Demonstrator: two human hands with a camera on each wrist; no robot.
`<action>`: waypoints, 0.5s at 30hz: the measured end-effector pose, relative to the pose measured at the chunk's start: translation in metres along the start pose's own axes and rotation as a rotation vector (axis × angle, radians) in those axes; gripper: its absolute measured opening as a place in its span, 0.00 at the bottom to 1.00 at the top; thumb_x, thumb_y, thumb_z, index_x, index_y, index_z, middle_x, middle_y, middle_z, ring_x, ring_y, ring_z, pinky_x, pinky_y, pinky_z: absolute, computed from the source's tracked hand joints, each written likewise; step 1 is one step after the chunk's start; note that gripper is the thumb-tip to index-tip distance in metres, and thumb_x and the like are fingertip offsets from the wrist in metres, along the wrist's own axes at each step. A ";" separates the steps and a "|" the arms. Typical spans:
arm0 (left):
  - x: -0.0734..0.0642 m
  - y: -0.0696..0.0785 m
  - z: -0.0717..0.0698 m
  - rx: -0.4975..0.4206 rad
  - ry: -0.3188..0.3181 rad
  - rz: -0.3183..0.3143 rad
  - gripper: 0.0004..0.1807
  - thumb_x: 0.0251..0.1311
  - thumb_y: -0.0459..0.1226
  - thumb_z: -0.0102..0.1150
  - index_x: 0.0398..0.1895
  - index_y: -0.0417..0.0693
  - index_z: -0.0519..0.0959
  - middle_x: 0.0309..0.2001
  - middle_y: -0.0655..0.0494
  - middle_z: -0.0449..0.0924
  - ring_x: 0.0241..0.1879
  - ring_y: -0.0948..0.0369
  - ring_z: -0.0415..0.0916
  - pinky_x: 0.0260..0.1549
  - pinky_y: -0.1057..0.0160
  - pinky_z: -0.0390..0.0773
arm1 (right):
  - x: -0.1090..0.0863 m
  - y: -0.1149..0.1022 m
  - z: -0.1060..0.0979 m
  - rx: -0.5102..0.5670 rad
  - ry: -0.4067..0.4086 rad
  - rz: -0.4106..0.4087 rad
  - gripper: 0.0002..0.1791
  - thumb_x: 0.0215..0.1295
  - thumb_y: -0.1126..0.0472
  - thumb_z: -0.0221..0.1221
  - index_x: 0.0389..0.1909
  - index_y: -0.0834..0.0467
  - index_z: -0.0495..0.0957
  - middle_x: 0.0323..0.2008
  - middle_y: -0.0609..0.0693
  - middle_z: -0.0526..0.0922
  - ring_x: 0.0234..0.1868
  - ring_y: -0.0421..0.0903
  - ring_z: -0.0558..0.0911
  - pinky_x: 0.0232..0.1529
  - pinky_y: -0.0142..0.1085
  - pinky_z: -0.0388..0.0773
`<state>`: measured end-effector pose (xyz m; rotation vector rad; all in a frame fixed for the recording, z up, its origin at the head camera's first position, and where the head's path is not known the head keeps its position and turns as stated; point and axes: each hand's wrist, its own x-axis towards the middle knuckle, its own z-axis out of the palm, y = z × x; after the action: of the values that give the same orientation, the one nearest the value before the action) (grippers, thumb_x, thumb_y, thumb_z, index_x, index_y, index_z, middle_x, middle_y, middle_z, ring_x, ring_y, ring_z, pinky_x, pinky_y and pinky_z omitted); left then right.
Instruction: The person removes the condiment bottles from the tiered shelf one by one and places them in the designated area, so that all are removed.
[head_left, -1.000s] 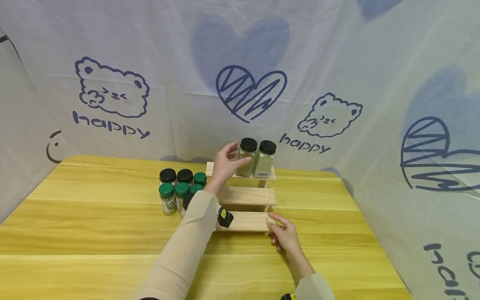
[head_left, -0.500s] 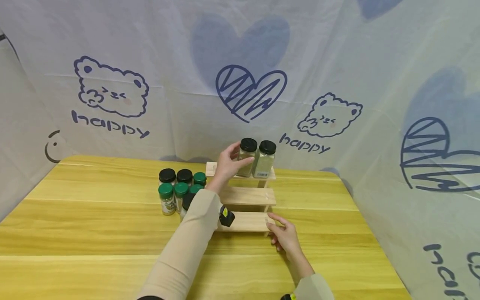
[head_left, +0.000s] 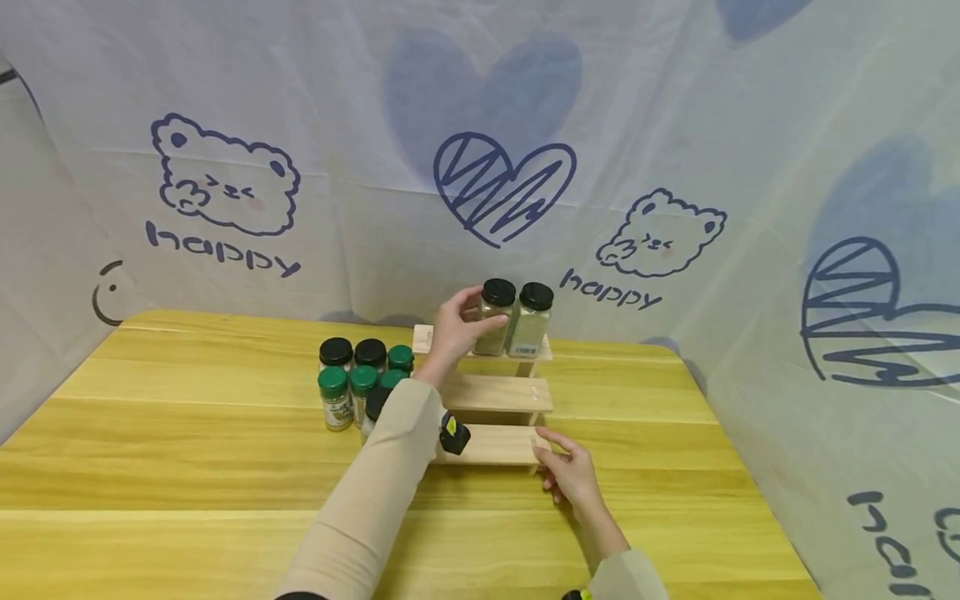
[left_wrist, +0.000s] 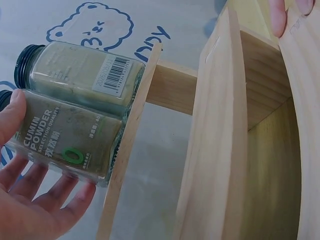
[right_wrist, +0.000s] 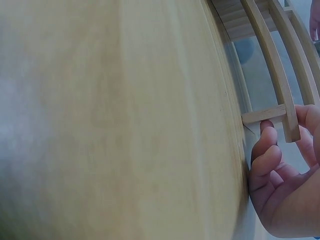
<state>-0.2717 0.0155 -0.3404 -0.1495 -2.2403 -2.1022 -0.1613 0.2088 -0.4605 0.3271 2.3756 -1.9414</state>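
Note:
On the rack's top tier my left hand (head_left: 452, 340) grips a square glass jar of cumin powder (head_left: 492, 340) with a black lid. The left wrist view shows the thumb over the label side of this jar (left_wrist: 67, 137) and the fingers (left_wrist: 37, 185) along its opposite side. Close beside it stands a second black-lidded jar (head_left: 529, 332), its barcode facing out. My right hand (head_left: 576, 482) holds the right end of the bottom tier of the wooden rack (head_left: 491, 442). In the right wrist view its fingers (right_wrist: 267, 160) curl around that corner of the rack (right_wrist: 274, 70).
Left of the rack is a group of several spice jars, some with black lids (head_left: 335, 351) and some with green lids (head_left: 333, 382). My left forearm partly hides them. The wooden table (head_left: 187, 467) ends at a printed cloth backdrop (head_left: 360, 208).
My left hand has edged slightly to the right against the cumin jar. Both jars stay on the top tier, and my right hand has kept its place.

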 end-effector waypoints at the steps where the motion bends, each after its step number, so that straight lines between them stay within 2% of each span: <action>1: 0.000 0.000 0.000 0.006 0.007 0.004 0.34 0.47 0.37 0.66 0.60 0.47 0.66 0.57 0.49 0.67 0.51 0.54 0.68 0.46 0.62 0.73 | 0.000 0.000 0.000 -0.001 -0.001 0.000 0.22 0.56 0.58 0.61 0.52 0.56 0.74 0.14 0.53 0.77 0.08 0.37 0.66 0.05 0.25 0.59; 9: -0.002 0.000 0.000 0.066 0.063 0.057 0.34 0.41 0.38 0.70 0.55 0.44 0.71 0.52 0.49 0.72 0.47 0.55 0.73 0.41 0.64 0.76 | -0.003 -0.003 -0.002 0.017 -0.028 -0.001 0.22 0.57 0.62 0.59 0.54 0.60 0.72 0.14 0.53 0.77 0.07 0.37 0.67 0.04 0.26 0.60; 15: -0.003 0.001 0.001 0.055 0.107 0.073 0.33 0.39 0.37 0.71 0.54 0.42 0.72 0.51 0.48 0.73 0.45 0.56 0.75 0.39 0.66 0.76 | -0.015 -0.021 0.001 0.014 -0.037 -0.005 0.21 0.59 0.66 0.56 0.54 0.64 0.71 0.15 0.55 0.77 0.07 0.37 0.66 0.05 0.26 0.60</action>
<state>-0.2684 0.0162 -0.3396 -0.1107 -2.1947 -1.9611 -0.1508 0.2019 -0.4376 0.2832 2.3433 -1.9497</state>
